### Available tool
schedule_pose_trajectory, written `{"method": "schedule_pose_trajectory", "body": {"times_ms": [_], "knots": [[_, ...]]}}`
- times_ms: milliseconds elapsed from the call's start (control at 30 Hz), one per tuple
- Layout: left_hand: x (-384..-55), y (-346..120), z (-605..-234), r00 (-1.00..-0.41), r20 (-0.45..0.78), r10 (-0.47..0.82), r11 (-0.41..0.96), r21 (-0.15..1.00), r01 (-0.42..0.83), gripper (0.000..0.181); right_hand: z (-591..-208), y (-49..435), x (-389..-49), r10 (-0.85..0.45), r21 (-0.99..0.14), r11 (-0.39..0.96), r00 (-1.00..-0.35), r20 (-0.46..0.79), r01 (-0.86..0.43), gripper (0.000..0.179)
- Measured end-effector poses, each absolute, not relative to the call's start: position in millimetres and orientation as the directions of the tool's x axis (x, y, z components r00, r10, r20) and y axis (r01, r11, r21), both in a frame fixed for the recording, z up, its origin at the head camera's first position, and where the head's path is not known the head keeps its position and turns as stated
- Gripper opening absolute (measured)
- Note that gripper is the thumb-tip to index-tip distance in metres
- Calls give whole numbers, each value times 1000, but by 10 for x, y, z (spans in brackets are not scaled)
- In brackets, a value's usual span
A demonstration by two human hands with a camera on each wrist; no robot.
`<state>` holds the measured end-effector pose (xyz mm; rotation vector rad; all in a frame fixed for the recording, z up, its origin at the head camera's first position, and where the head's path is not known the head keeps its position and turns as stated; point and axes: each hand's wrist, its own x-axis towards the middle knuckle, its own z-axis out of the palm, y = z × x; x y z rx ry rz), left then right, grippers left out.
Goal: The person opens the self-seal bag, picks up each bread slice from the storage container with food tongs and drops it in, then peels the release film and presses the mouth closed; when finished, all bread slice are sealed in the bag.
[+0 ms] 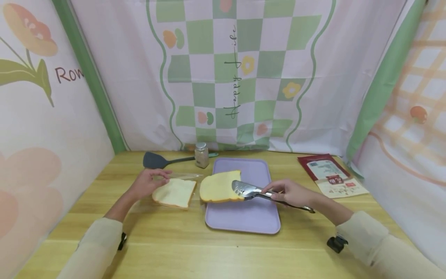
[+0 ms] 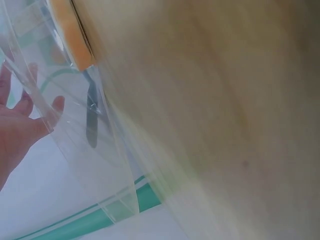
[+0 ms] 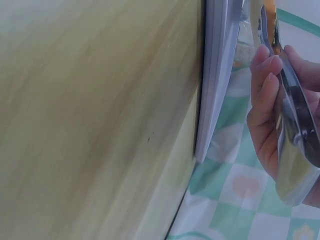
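My right hand (image 1: 292, 192) grips metal tongs (image 1: 258, 193); their slotted head lies over the right end of a thick yellow bread slice (image 1: 220, 186). That slice is above the upper left of a lilac tray (image 1: 240, 221) and overhangs its left edge. In the right wrist view, fingers (image 3: 265, 95) curl round the tongs' arms. My left hand (image 1: 148, 184) is at the left end of a paler bread slice (image 1: 175, 193) in a clear plastic bag (image 2: 75, 165). The left wrist view shows its thumb and fingers spread apart against the plastic.
Behind the bread lies a dark spatula (image 1: 155, 160) with a glass jar (image 1: 201, 155) in front of its handle. A red and cream packet (image 1: 332, 176) rests at the right of the wooden table (image 1: 167, 248). Printed curtains (image 1: 271, 89) stand at the back and sides.
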<state>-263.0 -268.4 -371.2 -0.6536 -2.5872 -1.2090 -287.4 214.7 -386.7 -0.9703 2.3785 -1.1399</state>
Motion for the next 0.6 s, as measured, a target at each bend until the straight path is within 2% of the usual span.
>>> {"method": "schedule_pose_trajectory", "body": {"times_ms": [600], "knots": [[-2676,-2700,-3741,-881,367,297,548,690,473,3,-3906,1787,-2874,-684,-785,468,-729,-32,-405,24]]}}
